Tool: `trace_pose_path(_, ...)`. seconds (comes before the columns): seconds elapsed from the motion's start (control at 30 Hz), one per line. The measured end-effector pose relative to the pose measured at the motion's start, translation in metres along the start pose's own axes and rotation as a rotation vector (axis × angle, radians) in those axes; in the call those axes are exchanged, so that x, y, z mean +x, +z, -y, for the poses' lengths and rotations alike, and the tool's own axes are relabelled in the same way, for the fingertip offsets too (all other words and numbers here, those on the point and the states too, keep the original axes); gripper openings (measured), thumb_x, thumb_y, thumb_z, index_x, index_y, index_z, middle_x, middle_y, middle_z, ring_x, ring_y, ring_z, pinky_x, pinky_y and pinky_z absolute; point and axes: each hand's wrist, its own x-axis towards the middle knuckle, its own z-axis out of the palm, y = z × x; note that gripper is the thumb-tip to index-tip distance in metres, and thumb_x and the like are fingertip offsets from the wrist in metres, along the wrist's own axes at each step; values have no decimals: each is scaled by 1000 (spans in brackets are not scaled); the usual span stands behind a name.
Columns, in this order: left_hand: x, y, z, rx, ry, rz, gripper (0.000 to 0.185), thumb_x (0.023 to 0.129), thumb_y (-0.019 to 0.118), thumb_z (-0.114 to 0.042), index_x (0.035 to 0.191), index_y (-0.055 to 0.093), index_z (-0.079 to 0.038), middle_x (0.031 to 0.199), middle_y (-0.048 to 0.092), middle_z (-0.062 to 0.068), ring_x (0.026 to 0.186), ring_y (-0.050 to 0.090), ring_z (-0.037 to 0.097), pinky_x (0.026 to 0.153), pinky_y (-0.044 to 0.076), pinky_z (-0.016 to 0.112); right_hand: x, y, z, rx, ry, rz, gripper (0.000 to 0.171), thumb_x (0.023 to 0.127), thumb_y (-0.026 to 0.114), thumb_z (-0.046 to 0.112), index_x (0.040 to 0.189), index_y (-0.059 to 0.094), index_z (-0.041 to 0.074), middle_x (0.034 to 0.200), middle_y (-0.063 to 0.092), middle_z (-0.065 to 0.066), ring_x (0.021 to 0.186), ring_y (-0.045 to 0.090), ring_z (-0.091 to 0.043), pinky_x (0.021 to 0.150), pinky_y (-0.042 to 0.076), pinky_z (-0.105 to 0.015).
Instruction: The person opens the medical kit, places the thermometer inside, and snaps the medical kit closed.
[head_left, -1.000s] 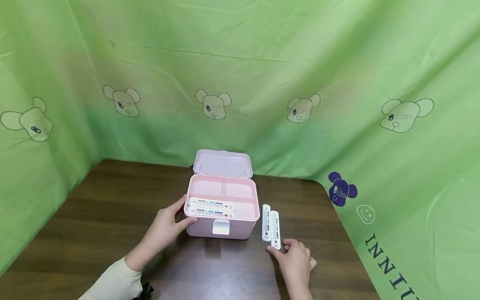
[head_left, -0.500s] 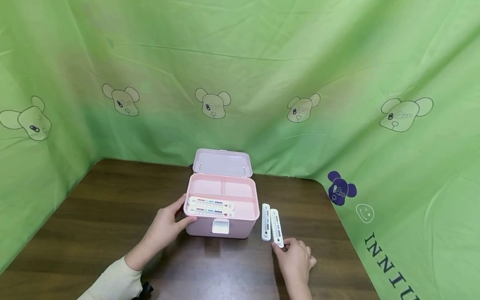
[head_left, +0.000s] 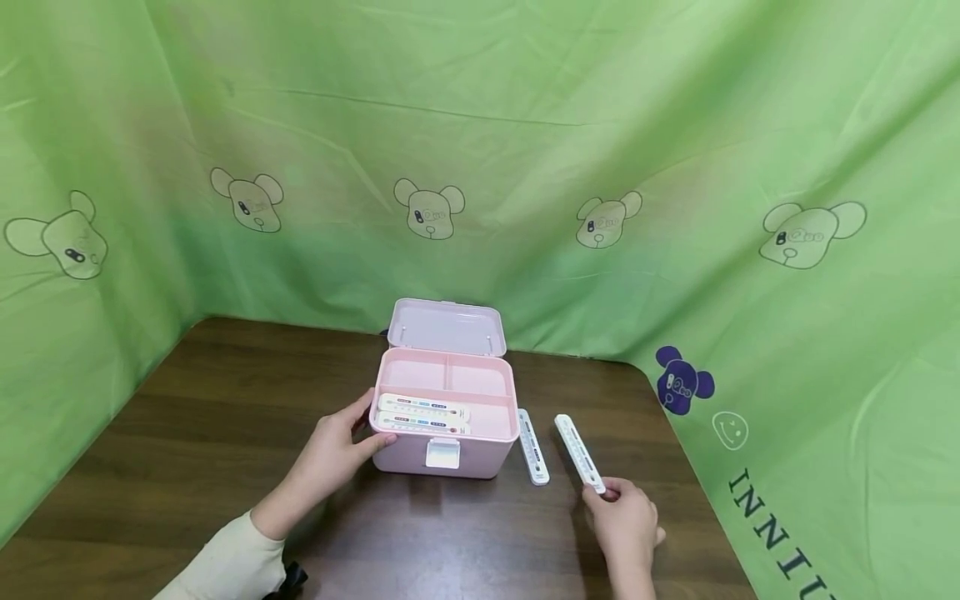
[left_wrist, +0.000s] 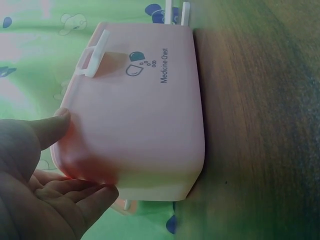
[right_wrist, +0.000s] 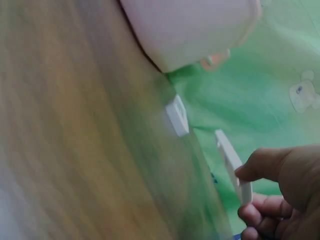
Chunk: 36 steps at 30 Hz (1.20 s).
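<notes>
A pink medicine chest [head_left: 444, 417] [left_wrist: 145, 105] [right_wrist: 192, 25] stands open on the brown table [head_left: 187, 433], its lid [head_left: 446, 327] tipped back. Two white thermometers [head_left: 422, 414] lie in its front compartment. My left hand [head_left: 337, 450] [left_wrist: 47, 185] holds the chest's left front corner, thumb on one face and fingers on the other. My right hand [head_left: 628, 521] [right_wrist: 280, 200] pinches the near end of a white thermometer [head_left: 579, 454] [right_wrist: 231, 162] and holds it off the table. Another white thermometer [head_left: 532, 446] [right_wrist: 177, 116] lies flat just right of the chest.
Green cloth with bear prints [head_left: 427, 208] walls in the table on the back, left and right. The cloth on the right [head_left: 787, 467] hangs close to my right hand. A dark object [head_left: 292, 577] sits by my left sleeve at the front edge.
My right hand has taken the outer thermometer, lifted it and drawn it right, away from the other one, which has shifted and turned a little beside the chest. The left hand has stayed put.
</notes>
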Motion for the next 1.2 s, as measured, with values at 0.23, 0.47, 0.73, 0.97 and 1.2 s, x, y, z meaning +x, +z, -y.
trace_pose_path(0.23,-1,1,-1,-9,-6,-1,84,88,83,-28,155,40,1,152,51,17,134,56,29,104,53,41,15,-14,-3,72,-142,-52,29,84,80,23,107,76,6,103,74,-15,99,61,-37,84,41,-53)
trace_pose_path(0.47,-1,2,-2,-29,-19,14,86,89,83,-28,156,38,1,154,49,16,136,55,29,104,52,41,35,-30,-3,116,-312,-86,29,81,83,16,107,75,5,105,72,-16,99,58,-30,88,39,-47)
trace_pose_path(0.73,-1,0,-3,-21,-28,6,86,88,83,-28,156,39,0,154,49,16,135,56,29,104,52,42,56,-48,7,154,-486,-23,28,80,86,10,107,76,10,99,71,-4,94,49,-6,82,39,-29)
trace_pose_path(0.97,0,1,-3,-12,-16,9,84,89,82,-30,156,41,-3,153,51,14,134,57,29,104,53,43,67,-65,25,162,-716,55,31,78,87,7,106,75,14,103,72,0,99,50,-2,86,38,-27)
trace_pose_path(1.2,0,1,-1,-16,-27,6,85,88,83,-29,156,39,-1,153,50,16,134,57,30,104,53,44,79,-70,45,105,-949,162,36,74,88,7,104,74,21,106,72,7,103,55,-11,94,37,-33)
